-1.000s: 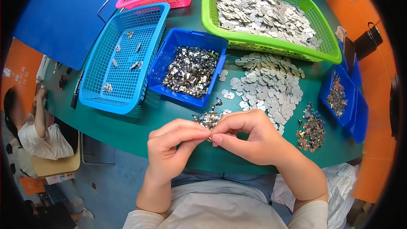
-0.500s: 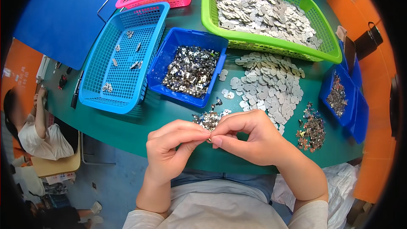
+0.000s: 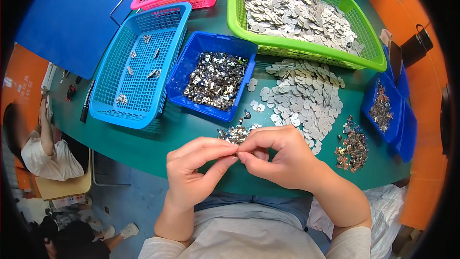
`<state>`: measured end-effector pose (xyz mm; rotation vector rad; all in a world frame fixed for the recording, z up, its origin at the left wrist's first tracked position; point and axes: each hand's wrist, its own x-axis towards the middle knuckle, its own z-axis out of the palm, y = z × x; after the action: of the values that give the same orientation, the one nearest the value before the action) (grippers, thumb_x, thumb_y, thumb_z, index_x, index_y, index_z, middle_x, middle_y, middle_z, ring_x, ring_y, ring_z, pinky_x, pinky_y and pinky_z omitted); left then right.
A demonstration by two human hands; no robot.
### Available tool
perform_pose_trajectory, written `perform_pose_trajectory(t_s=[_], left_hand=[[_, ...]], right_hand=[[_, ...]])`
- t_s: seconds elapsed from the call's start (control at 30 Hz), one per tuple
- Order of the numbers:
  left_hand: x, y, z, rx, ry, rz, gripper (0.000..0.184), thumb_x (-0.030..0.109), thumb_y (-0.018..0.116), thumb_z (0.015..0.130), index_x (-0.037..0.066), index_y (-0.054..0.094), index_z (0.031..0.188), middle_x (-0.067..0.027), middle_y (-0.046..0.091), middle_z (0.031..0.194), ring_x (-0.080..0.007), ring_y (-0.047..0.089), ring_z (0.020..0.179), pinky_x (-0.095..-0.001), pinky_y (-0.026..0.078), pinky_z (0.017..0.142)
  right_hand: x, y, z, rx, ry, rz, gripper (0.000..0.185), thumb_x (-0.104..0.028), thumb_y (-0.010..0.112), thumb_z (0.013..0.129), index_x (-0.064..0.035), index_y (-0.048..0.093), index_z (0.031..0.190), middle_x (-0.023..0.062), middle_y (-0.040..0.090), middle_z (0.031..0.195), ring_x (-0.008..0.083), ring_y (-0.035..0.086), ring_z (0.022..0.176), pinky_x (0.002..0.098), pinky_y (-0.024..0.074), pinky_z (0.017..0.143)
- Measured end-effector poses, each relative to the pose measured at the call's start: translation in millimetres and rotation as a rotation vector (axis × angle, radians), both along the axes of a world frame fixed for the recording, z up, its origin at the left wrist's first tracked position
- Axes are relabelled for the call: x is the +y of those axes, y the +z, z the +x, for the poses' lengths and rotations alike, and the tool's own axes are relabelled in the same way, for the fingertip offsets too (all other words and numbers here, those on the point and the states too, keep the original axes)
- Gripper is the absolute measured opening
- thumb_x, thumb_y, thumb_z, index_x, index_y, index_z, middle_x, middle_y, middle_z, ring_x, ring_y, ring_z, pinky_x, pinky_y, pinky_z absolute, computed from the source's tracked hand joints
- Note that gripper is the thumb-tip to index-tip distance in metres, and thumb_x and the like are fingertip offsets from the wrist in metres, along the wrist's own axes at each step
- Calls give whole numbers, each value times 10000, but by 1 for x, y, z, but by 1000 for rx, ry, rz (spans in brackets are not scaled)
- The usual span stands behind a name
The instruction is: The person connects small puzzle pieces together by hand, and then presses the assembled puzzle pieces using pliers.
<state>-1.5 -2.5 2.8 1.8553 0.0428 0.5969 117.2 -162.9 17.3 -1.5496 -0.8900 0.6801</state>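
Observation:
My left hand (image 3: 199, 165) and my right hand (image 3: 280, 158) meet fingertip to fingertip over the front of the green table. Between them they pinch a small metal part (image 3: 236, 154), mostly hidden by the fingers, so its exact shape cannot be made out. Just beyond the fingertips lies a little heap of shiny metal fittings (image 3: 235, 135), partly covered by my right hand. Flat pale grey metal plates (image 3: 306, 98) are piled behind my right hand. To its right sits a heap of small copper and silver coloured pieces (image 3: 353, 148).
A blue bin (image 3: 175, 93) holds many metal fittings. Left of it stands a light blue basket (image 3: 98, 108) with several parts. A green basket (image 3: 235, 19) full of plates and a pink basket (image 3: 206, 0) are behind. Blue trays (image 3: 407, 134) stand right. Another person (image 3: 48, 156) sits left.
My hands stay almost in place, with the fingertips shifting slightly around the small part. At the left, the seated person's arms have moved, and a shoe shows further out below.

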Motion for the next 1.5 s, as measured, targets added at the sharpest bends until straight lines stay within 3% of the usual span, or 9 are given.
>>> perform_pose_trajectory(t_s=[0.4,0.57,0.67,0.77,0.9,1.03,1.3,1.43,1.5], left_hand=[[3,-6,6,18,17,155,218,-73,784,743,1,759,947,-136,736,965,-214,726,833,-292,589,720],[10,-1,2,76,103,182,230,-91,786,693,-5,748,903,-136,732,980,-235,705,898,-314,553,775],[22,7,0,110,103,403,210,-35,782,722,23,760,922,-102,732,978,-234,689,877,-315,546,741],[24,14,-7,242,72,418,273,37,826,693,48,753,955,-68,685,939,-246,620,877,-348,496,757],[21,16,-9,358,47,489,371,75,861,610,40,741,960,-75,635,888,-249,594,872,-351,472,766],[13,11,-3,332,48,479,369,73,858,618,44,739,966,-74,627,896,-254,589,882,-356,466,768],[12,0,0,301,-7,343,182,-2,751,780,30,728,958,-88,681,873,-247,655,819,-372,497,744],[11,2,0,262,23,262,155,-108,706,763,-29,734,894,-121,708,871,-210,685,791,-295,544,675],[13,2,-1,210,56,177,174,-100,706,767,1,743,904,-126,717,900,-265,696,791,-324,556,668]], right_hand=[[1,-6,1,-166,-81,-65,45,-28,711,792,-8,709,832,25,636,692,76,527,580,233,425,523],[0,-11,6,-550,-168,-88,74,-21,707,733,-23,679,802,71,639,697,219,622,608,332,502,561],[-2,-9,9,-627,-171,-143,95,-22,702,732,-30,680,824,88,657,737,262,650,678,376,524,618],[-4,-9,11,-684,-165,-182,111,-15,690,736,-37,682,845,95,658,763,270,650,726,387,523,658],[-4,-7,11,-689,-154,-187,124,-18,704,740,-43,684,860,84,655,771,268,646,742,386,518,656],[-1,-6,9,-680,-75,-192,166,-76,767,737,-48,683,878,74,625,825,275,606,788,391,496,682],[1,-16,7,-727,-4,-204,142,-70,751,774,-49,690,901,83,605,853,291,584,830,396,486,719],[-2,-15,10,-610,-33,-188,85,-28,717,800,-35,694,881,93,606,799,298,598,824,405,492,728],[-3,-13,11,-546,-54,-175,77,-22,714,803,-33,696,878,96,605,782,295,603,819,406,494,730]])
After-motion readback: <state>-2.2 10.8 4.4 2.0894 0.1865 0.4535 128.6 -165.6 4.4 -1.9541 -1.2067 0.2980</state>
